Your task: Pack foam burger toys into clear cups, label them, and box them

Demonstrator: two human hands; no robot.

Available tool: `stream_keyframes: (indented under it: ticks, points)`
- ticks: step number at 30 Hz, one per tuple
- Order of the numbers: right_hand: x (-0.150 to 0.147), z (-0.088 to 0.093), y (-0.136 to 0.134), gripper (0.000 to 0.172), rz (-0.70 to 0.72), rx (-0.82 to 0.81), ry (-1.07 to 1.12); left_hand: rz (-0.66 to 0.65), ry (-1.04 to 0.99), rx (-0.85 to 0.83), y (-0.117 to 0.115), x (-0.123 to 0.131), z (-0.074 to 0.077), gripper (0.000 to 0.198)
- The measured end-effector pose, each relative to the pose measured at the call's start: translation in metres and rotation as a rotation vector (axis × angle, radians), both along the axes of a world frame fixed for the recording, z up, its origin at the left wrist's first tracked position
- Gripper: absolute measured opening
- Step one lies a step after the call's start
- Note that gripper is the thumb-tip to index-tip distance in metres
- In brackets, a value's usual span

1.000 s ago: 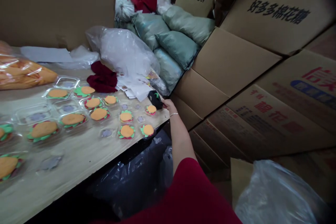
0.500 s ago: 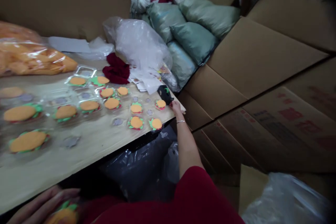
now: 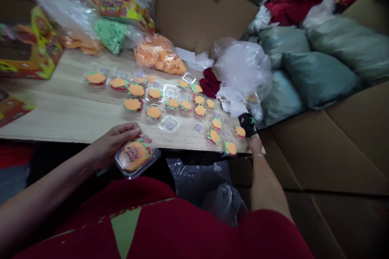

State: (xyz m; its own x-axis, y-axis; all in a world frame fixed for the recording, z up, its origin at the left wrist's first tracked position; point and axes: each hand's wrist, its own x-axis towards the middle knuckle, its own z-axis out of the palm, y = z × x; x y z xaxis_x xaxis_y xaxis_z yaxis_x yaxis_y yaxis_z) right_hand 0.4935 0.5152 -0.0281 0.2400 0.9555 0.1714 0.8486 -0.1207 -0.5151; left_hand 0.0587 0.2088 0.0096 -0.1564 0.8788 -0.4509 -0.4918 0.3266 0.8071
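My left hand [image 3: 119,136] is closed on the edge of a clear plastic clamshell box [image 3: 134,156], held tilted just off the table's front edge. Inside sits a toy burger with an orange bun, green frill and a printed label. At the table's right end, my right hand [image 3: 255,145] is curled against a black item with a green mark [image 3: 247,124]; its fingertips are largely hidden. A boxed toy burger [image 3: 239,131] lies close to that hand, another burger [image 3: 230,148] at the front edge. Several more stand in rows across the table.
On the wooden table [image 3: 60,107] lie an orange-filled bag [image 3: 161,54], a green-filled bag [image 3: 111,34], a dark red cloth [image 3: 210,83] and white plastic [image 3: 243,62]. Printed display boxes [image 3: 45,48] stand left. Green sacks [image 3: 322,71] and cardboard boxes [image 3: 358,137] border the right side.
The view has swung left, showing more of the table. My left hand and its boxed burger have come up into fuller view. My right hand stays at the black item.
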Motion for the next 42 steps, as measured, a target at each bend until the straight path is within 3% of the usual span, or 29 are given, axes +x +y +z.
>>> stream_keyframes:
  ticks: [3, 6, 7, 10, 12, 14, 17, 21, 24, 26, 29, 34, 39, 42]
  points:
    - [-0.038, 0.011, -0.013, 0.017, 0.13, -0.02, 0.095, -0.066, -0.001, 0.071, -0.011, -0.006, -0.001, 0.036]
    - [-0.102, 0.014, -0.058, 0.019, 0.382, -0.083, 0.222, -0.172, 0.045, 0.125, -0.011, -0.007, -0.003, 0.029]
    - [-0.128, 0.015, -0.08, 0.02, 0.524, -0.144, 0.287, -0.207, 0.063, 0.132, -0.009, -0.006, -0.004, 0.029]
    - [-0.202, 0.024, -0.145, 0.028, 1.352, -0.535, 0.599, -0.265, 0.095, 0.138, -0.004, -0.007, -0.008, 0.033]
    - [-0.239, 0.032, -0.175, 0.027, 1.646, -0.617, 0.653, -0.248, 0.088, 0.139, -0.005, -0.008, -0.01, 0.036]
    - [-0.26, 0.039, -0.189, 0.024, 1.764, -0.558, 0.589, -0.208, 0.074, 0.139, -0.009, -0.009, -0.011, 0.038]
    - [-0.272, 0.04, -0.192, 0.016, 1.73, -0.479, 0.468, -0.172, 0.081, 0.13, -0.016, -0.009, -0.01, 0.038]
    - [-0.27, 0.033, -0.19, 0.026, 1.538, -0.529, 0.56, -0.109, 0.114, 0.12, -0.018, -0.011, -0.007, 0.039]
    - [-0.264, 0.034, -0.198, 0.02, 1.29, -0.256, 0.622, -0.044, 0.148, 0.117, -0.017, -0.013, -0.006, 0.038]
    - [-0.261, 0.035, -0.207, 0.023, 1.212, -0.14, 0.604, -0.03, 0.185, 0.13, -0.016, -0.014, -0.006, 0.038]
    - [-0.263, 0.033, -0.217, 0.021, 1.255, -0.207, 0.566, -0.029, 0.237, 0.143, -0.016, -0.014, -0.004, 0.039]
    - [-0.28, 0.023, -0.214, 0.026, 1.42, -0.624, 0.652, -0.091, 0.357, 0.153, -0.019, -0.015, 0.0, 0.039]
    - [-0.309, 0.002, -0.211, 0.03, 1.499, -0.49, 0.599, -0.073, 0.328, 0.096, -0.016, -0.027, -0.018, 0.041]
    - [-0.335, -0.029, -0.217, 0.029, 1.379, -0.461, 0.665, 0.039, 0.272, 0.029, -0.012, -0.039, -0.04, 0.044]
